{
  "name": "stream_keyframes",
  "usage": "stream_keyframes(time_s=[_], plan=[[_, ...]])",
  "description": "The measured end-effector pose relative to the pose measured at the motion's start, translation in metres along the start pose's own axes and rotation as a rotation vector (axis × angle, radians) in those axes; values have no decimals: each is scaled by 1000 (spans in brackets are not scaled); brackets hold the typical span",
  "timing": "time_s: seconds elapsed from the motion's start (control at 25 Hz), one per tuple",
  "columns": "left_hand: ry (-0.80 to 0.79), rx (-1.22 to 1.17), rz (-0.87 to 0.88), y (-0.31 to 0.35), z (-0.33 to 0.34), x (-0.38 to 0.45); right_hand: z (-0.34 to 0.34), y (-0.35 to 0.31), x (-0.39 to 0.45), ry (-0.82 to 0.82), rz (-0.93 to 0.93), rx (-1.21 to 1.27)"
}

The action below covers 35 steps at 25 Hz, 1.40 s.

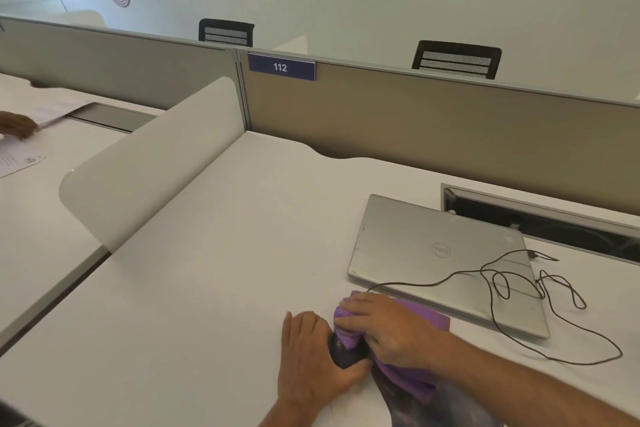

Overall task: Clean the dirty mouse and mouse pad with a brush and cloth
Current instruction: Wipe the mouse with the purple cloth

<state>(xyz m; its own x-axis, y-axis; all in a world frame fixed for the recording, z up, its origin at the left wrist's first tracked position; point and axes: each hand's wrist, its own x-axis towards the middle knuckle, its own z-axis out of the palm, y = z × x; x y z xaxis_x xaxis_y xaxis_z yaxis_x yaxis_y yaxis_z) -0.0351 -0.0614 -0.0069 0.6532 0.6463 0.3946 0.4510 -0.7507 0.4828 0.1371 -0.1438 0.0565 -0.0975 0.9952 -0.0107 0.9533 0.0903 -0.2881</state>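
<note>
While the right hand's fingers (360, 321) press a purple cloth (408, 378) onto the dark mouse (346, 354), the left hand (311, 357) clamps the mouse steady over the mouse pad (450, 406) on the bench (225, 288); its cable (519, 291) trails across the closed laptop (433, 253).

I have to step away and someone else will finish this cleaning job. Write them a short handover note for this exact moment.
Left hand steadies the dark mouse on the desk.
Right hand presses the purple cloth over the mouse, wiping it.
Mouse pad lies under the cloth, at the frame's bottom edge.
The mouse cable trails loose over the closed laptop.
No brush in view.
Mouse wiping is under way; the pad looks yet to be done.
</note>
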Motion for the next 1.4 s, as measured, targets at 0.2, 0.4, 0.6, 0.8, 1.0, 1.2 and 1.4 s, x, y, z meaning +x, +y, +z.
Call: stream_keyframes(time_s=[0.2,0.4,0.6,0.8,1.0,1.2,1.4], plan=[[0,17,-8,-3,3,-1,-4,10,8,21,103,104],[1,19,-13,-3,3,-1,-3,9,12,-13,82,57],[16,28,-19,-2,4,-1,-1,-1,6,-60,-63,-55],[9,14,-20,-3,5,-2,-5,21,31,-108,78,-32],[-11,17,-43,-1,4,-1,-2,5,22,-126,-79,-140],[-5,-2,-65,0,5,-1,1,9,25,-104,-20,-60],[9,1,-60,1,5,-2,-14,10,30,-138,88,-64]])
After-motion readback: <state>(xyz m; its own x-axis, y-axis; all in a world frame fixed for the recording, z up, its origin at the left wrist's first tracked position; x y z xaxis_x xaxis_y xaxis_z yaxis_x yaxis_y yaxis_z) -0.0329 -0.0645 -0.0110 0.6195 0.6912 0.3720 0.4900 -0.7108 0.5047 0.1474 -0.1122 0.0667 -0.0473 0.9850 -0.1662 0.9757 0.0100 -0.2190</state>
